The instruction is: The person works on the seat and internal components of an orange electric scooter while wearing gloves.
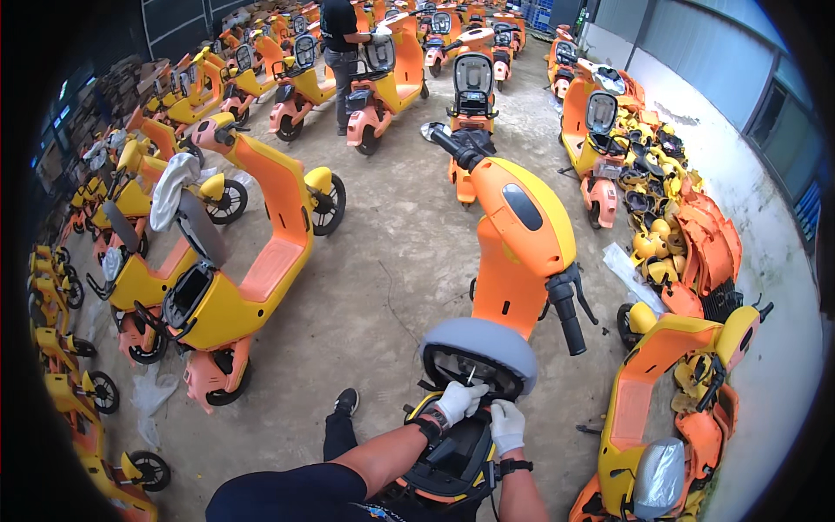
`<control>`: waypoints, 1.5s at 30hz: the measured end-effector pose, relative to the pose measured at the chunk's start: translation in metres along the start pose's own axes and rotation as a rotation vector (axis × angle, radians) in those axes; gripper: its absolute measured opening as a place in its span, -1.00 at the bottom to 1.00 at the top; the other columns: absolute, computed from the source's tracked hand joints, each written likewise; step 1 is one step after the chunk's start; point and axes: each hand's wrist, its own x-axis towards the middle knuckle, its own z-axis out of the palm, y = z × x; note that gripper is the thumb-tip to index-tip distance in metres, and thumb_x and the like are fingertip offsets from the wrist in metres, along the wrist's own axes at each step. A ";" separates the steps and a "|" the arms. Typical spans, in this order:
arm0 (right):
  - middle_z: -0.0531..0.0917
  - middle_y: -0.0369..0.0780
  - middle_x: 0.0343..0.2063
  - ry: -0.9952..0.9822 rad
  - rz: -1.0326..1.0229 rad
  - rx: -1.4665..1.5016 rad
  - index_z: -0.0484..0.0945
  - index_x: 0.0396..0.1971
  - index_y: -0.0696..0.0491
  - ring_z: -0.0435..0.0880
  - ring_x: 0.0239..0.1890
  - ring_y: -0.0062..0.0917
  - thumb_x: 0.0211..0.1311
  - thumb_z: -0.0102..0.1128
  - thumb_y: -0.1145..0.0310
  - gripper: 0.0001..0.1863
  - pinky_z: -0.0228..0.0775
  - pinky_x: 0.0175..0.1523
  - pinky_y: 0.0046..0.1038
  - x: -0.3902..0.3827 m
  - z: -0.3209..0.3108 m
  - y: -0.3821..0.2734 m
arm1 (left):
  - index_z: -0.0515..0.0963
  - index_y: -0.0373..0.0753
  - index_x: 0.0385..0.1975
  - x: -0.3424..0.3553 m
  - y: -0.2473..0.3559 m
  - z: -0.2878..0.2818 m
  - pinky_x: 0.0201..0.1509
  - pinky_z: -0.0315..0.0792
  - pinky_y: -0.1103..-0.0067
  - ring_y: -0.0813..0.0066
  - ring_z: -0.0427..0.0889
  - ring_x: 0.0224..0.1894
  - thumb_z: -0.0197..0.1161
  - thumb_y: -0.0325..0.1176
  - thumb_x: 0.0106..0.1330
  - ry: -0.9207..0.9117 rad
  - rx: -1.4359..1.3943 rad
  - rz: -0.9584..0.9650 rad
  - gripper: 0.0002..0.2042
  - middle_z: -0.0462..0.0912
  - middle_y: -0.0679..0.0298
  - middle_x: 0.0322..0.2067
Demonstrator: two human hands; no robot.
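Observation:
A yellow and orange electric scooter (522, 217) stands in front of me with its grey seat (478, 339) tipped up. Under it, the black storage well (448, 461) lies exposed. My left hand (459, 403), in a white glove, is closed at the lower edge of the seat's underside. A thin pale piece (470, 375) sticks up beside its fingers; I cannot tell what it is. Close by on the right, my gloved right hand (507, 426) has its fingers curled in near the seat's hinge side. What either hand grips is hidden.
Another scooter (252, 270) stands at the left, and one (644, 391) at the right. Yellow and orange body panels (704, 244) lie heaped along the right wall. Rows of scooters fill the back, where a person (339, 52) stands beside one. Plastic wrap (152, 400) lies on the floor.

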 end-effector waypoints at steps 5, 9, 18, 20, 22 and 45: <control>0.65 -0.11 -0.47 0.170 -0.371 -0.080 0.58 -0.22 0.18 0.65 -0.38 -0.38 0.15 0.14 0.33 -0.74 0.47 -0.21 -0.41 -0.017 -0.007 -0.044 | 0.44 -0.13 -0.58 0.006 -0.007 -0.016 -0.73 0.04 0.65 0.66 0.20 -0.81 0.23 -0.40 0.24 -0.168 -0.109 -0.064 -0.83 0.30 0.47 -0.78; 0.58 -0.20 -0.63 -0.090 -0.104 -0.102 0.56 -0.30 0.23 0.53 -0.62 -0.56 0.23 0.07 0.16 -0.62 0.38 -0.48 -0.51 0.007 -0.009 -0.051 | 0.42 -0.22 -0.69 -0.006 0.010 -0.002 -0.70 0.09 0.61 0.62 0.24 -0.80 0.18 -0.43 0.24 -0.218 0.082 -0.036 -0.76 0.31 0.41 -0.79; 0.57 -0.21 -0.70 -0.215 0.091 0.072 0.56 -0.48 0.22 0.44 -0.78 -0.61 0.17 0.14 0.09 -0.59 0.25 -0.66 -0.56 0.011 0.006 -0.066 | 0.43 -0.28 -0.77 -0.007 0.026 -0.005 -0.68 0.15 0.59 0.58 0.32 -0.78 0.18 -0.45 0.17 -0.196 0.342 0.021 -0.74 0.41 0.32 -0.80; 0.58 -0.21 -0.69 -0.130 0.007 0.000 0.56 -0.49 0.22 0.44 -0.78 -0.62 0.15 0.17 0.10 -0.60 0.26 -0.67 -0.56 0.014 0.007 -0.052 | 0.43 -0.28 -0.76 -0.012 0.028 0.000 -0.68 0.15 0.60 0.58 0.32 -0.78 0.18 -0.46 0.17 -0.160 0.304 -0.009 -0.75 0.40 0.31 -0.79; 0.58 -0.21 -0.69 -0.108 -0.025 -0.051 0.56 -0.49 0.22 0.44 -0.78 -0.63 0.15 0.17 0.11 -0.60 0.26 -0.67 -0.57 0.020 0.009 -0.039 | 0.43 -0.28 -0.74 -0.002 0.016 -0.008 -0.68 0.15 0.60 0.57 0.32 -0.78 0.18 -0.46 0.17 -0.155 0.273 -0.003 -0.76 0.39 0.32 -0.79; 0.58 -0.22 -0.30 -0.007 -0.658 0.184 0.52 -0.36 0.18 0.57 -0.44 -0.56 0.09 0.02 0.60 -0.87 0.45 -0.37 -0.57 -0.015 0.011 -0.030 | 0.50 -0.32 -0.76 0.013 0.006 -0.023 -0.69 0.22 0.58 0.55 0.38 -0.77 0.22 -0.44 0.13 -0.093 0.383 0.041 -0.76 0.43 0.31 -0.78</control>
